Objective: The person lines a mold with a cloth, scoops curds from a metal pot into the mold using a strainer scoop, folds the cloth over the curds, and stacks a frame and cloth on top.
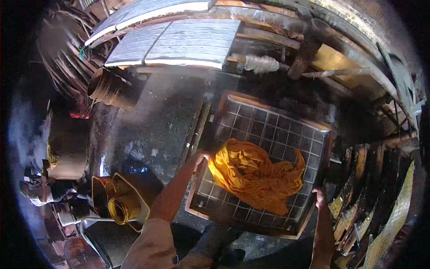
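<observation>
The hands are at both sides of the wooden frame; orange cloth lies crumpled on its wire grid.

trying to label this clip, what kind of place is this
Probably a rustic workshop or small food-making site. The clues are the wood-framed grid tray with yellow cloth on it, the stained tubs at left, and the stacked branches.

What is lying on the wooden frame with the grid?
A bunched orange-yellow cloth lies on the wooden frame. Grid squares show around it; whatever its folds cover cannot be seen.
</observation>
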`<move>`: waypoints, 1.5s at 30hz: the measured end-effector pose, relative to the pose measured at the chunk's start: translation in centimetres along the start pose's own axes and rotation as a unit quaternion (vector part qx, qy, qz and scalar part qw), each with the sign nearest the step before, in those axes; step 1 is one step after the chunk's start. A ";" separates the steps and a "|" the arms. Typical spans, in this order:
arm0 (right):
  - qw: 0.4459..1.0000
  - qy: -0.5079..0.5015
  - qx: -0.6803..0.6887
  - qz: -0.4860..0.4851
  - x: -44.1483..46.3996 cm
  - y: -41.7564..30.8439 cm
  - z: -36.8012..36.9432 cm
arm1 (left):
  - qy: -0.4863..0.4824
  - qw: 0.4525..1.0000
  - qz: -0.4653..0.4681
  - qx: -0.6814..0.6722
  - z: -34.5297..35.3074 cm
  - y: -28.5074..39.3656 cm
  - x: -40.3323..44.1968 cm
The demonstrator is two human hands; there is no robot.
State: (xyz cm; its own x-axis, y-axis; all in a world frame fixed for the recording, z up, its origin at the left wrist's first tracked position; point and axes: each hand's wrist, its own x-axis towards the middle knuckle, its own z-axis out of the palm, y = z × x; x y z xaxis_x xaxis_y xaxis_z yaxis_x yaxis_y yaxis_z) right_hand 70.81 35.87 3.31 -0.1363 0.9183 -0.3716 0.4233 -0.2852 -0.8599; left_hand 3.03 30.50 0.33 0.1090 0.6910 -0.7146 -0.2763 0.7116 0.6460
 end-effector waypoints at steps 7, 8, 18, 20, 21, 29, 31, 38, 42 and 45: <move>0.939 0.199 -0.207 0.187 -5.3 1.8 2.8 | 0.046 0.996 -0.030 -0.071 2.8 -4.1 -6.4; 0.904 0.192 -0.252 0.287 -7.1 7.7 1.7 | 0.057 0.994 -0.031 -0.088 3.2 -5.2 -8.2; 0.899 0.137 0.247 0.334 -25.6 -0.4 10.3 | 0.049 0.985 -0.113 -0.118 -1.6 -24.2 -17.4; 0.892 0.115 0.342 0.272 -26.1 -1.5 11.7 | 0.187 0.973 -0.070 -0.118 0.2 -24.1 -17.3; 0.886 0.082 0.412 0.196 -26.2 -0.8 12.4 | 0.119 0.982 -0.015 -0.148 -0.8 -25.4 -17.2; 0.889 0.059 0.437 0.123 -25.1 1.9 13.1 | 0.142 0.961 0.093 -0.216 2.8 -22.6 -16.3; 0.900 0.090 0.414 0.108 -25.0 1.9 13.6 | 0.147 0.967 0.100 -0.184 1.0 -24.4 -14.3; 0.891 0.196 0.395 0.107 -22.9 6.8 13.4 | 0.217 0.967 0.077 -0.105 1.6 -23.4 -13.9; 0.909 0.139 0.382 0.093 -23.7 5.4 13.0 | 0.217 0.968 0.079 -0.100 2.7 -22.4 -15.4; 0.890 0.190 0.390 0.142 -25.1 1.8 13.5 | 0.192 0.973 0.065 -0.114 2.9 -21.4 -16.2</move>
State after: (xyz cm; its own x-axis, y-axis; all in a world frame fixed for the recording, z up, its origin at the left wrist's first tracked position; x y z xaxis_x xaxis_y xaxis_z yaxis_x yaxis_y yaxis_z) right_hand 62.90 8.57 6.35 0.2522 0.7636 -0.5944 -0.3774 -0.4880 -0.7870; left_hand 9.96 4.48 -1.11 -0.2939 0.6436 -0.7066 -0.4730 0.5445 0.6927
